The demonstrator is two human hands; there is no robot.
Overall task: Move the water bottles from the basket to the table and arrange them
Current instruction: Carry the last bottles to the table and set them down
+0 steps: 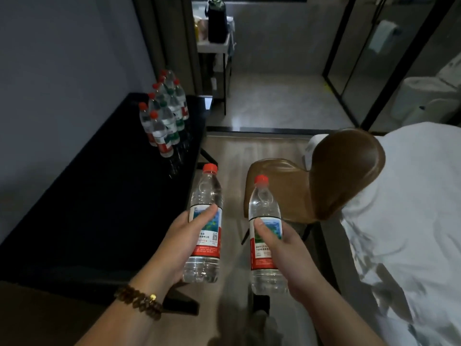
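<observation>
Mid-carry — left hand [183, 242] and right hand [287, 253] fingers each wrapped around a bottle; next, stand both beside the cluster [163, 113] on the tabletop [87, 196].

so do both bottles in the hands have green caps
No, the bottle in the left hand and the bottle in the right hand both have red caps.

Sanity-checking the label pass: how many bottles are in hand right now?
2. One bottle is in the left hand, one bottle in the right hand. Others stand clustered on the black table.
</observation>
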